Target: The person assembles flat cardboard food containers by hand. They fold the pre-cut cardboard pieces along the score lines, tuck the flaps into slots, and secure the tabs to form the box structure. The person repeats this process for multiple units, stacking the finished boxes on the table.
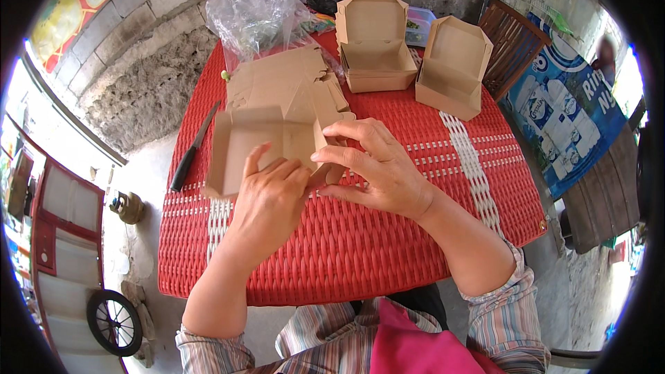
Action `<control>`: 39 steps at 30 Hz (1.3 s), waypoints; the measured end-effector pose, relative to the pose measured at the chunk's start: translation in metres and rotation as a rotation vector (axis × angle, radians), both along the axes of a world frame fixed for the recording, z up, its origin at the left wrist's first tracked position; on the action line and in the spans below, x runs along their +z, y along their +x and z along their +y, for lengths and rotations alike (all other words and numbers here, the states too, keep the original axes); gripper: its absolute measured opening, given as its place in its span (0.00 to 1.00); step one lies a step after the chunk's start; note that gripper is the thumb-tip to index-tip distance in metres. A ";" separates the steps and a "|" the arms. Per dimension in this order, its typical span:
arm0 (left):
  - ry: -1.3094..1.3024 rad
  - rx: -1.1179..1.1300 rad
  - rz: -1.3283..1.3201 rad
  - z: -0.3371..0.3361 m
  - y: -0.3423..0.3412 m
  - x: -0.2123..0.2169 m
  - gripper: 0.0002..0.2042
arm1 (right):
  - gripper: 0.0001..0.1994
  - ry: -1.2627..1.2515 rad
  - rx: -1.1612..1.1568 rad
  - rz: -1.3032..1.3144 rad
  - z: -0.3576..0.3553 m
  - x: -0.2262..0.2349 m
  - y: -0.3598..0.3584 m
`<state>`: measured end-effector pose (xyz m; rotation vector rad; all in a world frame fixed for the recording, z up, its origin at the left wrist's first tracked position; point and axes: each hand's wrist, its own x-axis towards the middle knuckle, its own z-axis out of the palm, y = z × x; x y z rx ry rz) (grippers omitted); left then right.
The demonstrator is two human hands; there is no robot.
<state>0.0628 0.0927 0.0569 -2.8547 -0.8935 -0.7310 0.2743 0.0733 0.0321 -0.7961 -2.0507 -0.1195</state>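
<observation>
Between both hands, half-folded brown cardboard box (260,142)

Your left hand (270,197) hides the near right corner of the half-folded cardboard box (267,145). The flat cardboard blanks (280,83) run under the clear plastic bag (253,17). Far right, a figure is blurred.

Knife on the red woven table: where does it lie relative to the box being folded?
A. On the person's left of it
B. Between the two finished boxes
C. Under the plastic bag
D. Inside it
A. The knife lies on the table at its left edge, left of the part-folded cardboard box that both hands grip.
</observation>
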 end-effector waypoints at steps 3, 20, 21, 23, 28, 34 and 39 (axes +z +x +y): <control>0.134 0.169 0.004 -0.002 -0.001 -0.002 0.08 | 0.22 0.020 -0.034 -0.020 -0.001 -0.001 0.002; -0.158 0.086 -0.190 -0.013 -0.003 0.012 0.22 | 0.25 0.205 -0.130 0.024 0.003 -0.002 -0.004; -0.180 0.086 -0.202 -0.013 -0.004 0.013 0.21 | 0.26 0.218 -0.127 0.021 0.002 -0.003 -0.004; -0.256 0.073 -0.208 -0.015 -0.007 0.017 0.21 | 0.27 0.247 -0.121 0.014 0.000 -0.003 -0.004; -0.324 0.056 -0.282 -0.016 -0.005 0.019 0.17 | 0.24 0.264 -0.102 0.099 0.001 -0.006 -0.004; -0.303 0.115 -0.345 -0.016 -0.001 0.019 0.07 | 0.19 0.315 -0.087 0.067 0.003 -0.001 -0.004; -0.280 0.122 -0.414 -0.015 0.001 0.015 0.06 | 0.16 0.303 -0.078 0.012 0.001 0.001 -0.002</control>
